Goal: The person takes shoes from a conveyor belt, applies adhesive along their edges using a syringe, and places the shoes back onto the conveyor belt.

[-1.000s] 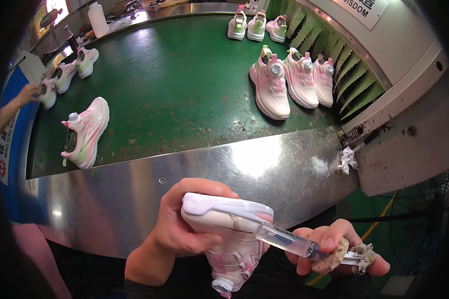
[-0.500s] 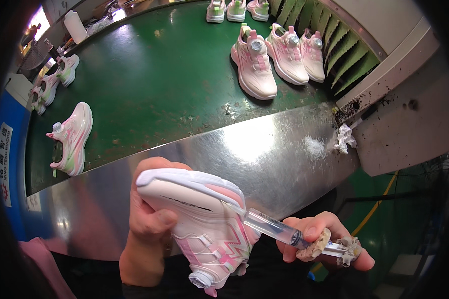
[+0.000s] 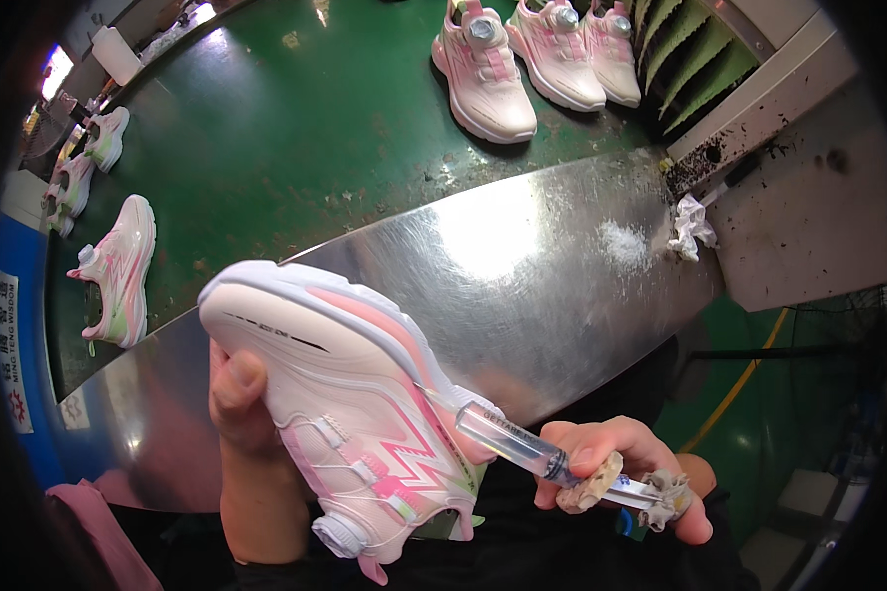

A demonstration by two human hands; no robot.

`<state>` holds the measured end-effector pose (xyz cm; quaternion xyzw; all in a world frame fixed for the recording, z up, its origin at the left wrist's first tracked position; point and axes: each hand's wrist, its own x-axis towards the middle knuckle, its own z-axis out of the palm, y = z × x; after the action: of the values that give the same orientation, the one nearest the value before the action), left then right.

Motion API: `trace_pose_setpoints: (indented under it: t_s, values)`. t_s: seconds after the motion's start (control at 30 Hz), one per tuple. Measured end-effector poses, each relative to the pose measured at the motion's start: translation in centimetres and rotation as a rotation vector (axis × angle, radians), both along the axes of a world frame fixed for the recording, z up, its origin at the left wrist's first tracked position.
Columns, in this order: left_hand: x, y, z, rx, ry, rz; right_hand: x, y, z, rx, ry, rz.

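Observation:
A pink and white sneaker [image 3: 365,414] is tilted in front of me, its sole edge facing away and its dial low at the near side. My left hand [image 3: 238,394] grips it from the left, the thumb showing and the other fingers hidden behind the shoe. In my right hand [image 3: 621,468] is a clear syringe [image 3: 508,440], held by its crusted flange and plunger end. Its thin tip touches, or nearly touches, the seam between the upper and the sole. The syringe barrel looks mostly clear.
A steel ledge [image 3: 572,256] borders the green conveyor belt [image 3: 296,148]. One sneaker [image 3: 123,271] lies on the belt at left, with several behind it. Three more [image 3: 483,79] stand at far right beside green flaps [image 3: 705,64]. Crumpled white tissue [image 3: 692,229] hangs by the machine panel.
The sneaker has moved left and turned, showing more of its side. The syringe tip has shifted along the seam, away from the toe. The whole view has moved slightly.

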<state>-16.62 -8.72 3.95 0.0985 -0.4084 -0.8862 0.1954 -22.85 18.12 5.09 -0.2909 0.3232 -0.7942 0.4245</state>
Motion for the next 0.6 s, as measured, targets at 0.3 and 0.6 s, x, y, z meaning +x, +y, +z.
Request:
trace_pose_setpoints:
  t_s: [0.3,0.6]
  values:
    - [1.5,-2.4,-2.7,0.016,-0.046,0.081,0.8,1.6,-0.2,0.076,0.093,-0.009]
    - [1.9,-3.2,-3.3,0.077,-0.089,0.135,1.9,3.2,-0.5,0.1,0.176,0.003]
